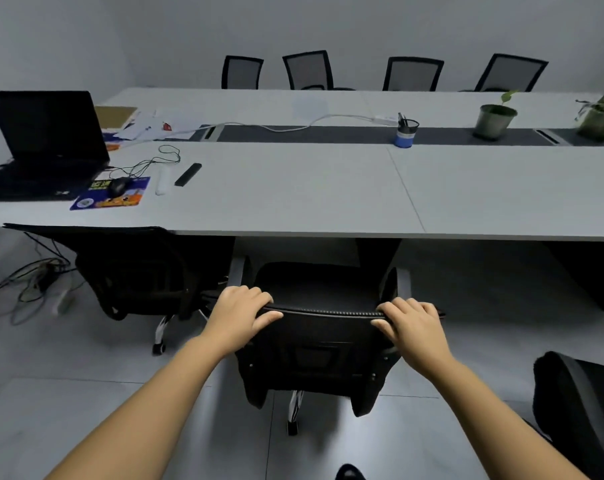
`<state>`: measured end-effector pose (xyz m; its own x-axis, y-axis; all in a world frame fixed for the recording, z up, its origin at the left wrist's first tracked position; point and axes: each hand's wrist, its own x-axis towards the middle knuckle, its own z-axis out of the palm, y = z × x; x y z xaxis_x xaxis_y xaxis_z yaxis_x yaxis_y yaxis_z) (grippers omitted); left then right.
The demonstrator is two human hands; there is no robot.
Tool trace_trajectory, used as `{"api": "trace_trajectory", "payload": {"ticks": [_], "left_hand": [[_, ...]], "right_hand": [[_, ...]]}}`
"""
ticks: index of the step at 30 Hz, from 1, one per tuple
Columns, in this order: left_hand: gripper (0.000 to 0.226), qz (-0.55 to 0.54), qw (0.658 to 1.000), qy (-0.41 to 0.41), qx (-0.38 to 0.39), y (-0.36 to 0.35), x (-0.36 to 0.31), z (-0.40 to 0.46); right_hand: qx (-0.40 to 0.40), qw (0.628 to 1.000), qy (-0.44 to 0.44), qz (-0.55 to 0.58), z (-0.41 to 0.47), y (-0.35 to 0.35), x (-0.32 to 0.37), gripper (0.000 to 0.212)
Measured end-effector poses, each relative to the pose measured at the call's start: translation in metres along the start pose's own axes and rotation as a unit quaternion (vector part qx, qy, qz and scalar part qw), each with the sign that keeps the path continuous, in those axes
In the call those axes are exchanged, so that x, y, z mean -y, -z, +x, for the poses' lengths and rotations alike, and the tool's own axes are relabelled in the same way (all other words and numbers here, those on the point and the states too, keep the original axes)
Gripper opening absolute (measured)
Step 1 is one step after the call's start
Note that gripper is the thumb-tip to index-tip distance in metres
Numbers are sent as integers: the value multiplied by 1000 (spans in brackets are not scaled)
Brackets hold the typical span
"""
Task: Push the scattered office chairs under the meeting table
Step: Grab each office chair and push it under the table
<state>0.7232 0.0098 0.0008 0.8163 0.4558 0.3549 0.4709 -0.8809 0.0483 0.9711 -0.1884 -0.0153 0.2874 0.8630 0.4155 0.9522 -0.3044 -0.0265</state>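
A black mesh office chair (pixel 323 344) faces the long white meeting table (pixel 328 188), its seat partly under the near edge. My left hand (pixel 239 311) grips the left end of its backrest top. My right hand (pixel 411 322) grips the right end. To the left, a second black chair (pixel 137 271) is tucked against the table edge. Another black chair (pixel 577 407) stands away from the table at the lower right, only partly in view. Several more chairs (pixel 309 71) line the far side of the table.
On the table sit an open laptop (pixel 40 143), a mouse on a blue pad (pixel 118 187), papers, a blue pen cup (pixel 405 133) and two potted plants (pixel 494 121). Cables and a power strip (pixel 40 282) lie on the floor at left. My shoe tip (pixel 350 472) shows at the bottom.
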Motion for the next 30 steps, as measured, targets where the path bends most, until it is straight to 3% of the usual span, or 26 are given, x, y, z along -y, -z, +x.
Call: {"api": "trace_trajectory", "payload": {"ticks": [7,14,19,24,30], "left_hand": [[47,14,999,48,16,-28,35,64],[78,3,996,73,50,-43,66,128],[60,-10,993,89,72,-51,85,163],[69,-14,989,95,110,-56,103,191],[36,-13,983,84,160,-56,126,212]], "right_hand": [[24,999,36,15,91,-41,-31,58],[50,998,39,27,161,-70,-56,50],[69,997,34,31,198,-86,-68,43],[91,994,31,48,229,-97,-73,47],[110,992,29,44,248,-102,-66,49]]}}
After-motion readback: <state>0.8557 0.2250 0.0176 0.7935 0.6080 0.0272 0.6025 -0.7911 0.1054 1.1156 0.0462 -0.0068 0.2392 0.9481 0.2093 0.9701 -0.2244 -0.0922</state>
